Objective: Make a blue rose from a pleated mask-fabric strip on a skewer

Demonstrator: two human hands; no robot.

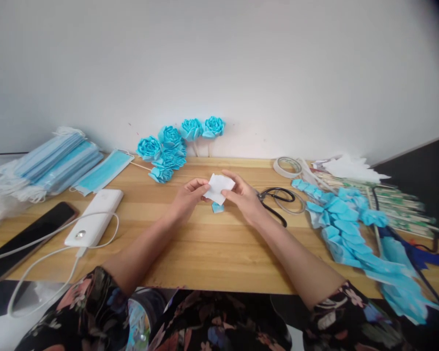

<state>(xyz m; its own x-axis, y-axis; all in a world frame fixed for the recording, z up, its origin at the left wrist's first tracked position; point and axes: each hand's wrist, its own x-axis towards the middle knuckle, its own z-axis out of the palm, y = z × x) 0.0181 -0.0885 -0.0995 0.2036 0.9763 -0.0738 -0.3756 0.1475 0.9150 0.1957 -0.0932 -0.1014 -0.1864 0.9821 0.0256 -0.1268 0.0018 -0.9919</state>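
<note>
Both hands meet over the middle of the wooden table (205, 248). My left hand (188, 197) and my right hand (243, 195) pinch the two sides of a small white piece of mask fabric (219, 187), held a little above the tabletop. Just below it a small blue folded piece (217, 208) lies on the wood. Several finished blue fabric roses (171, 146) on sticks lean against the wall behind the hands.
Black scissors (276, 200) and a tape roll (287, 166) lie right of my hands. Cut blue pieces (342, 219) and packed chopsticks (395, 204) fill the right side. At left are a stack of face masks (54, 163), a white power bank (95, 217) with cable and a phone (25, 239).
</note>
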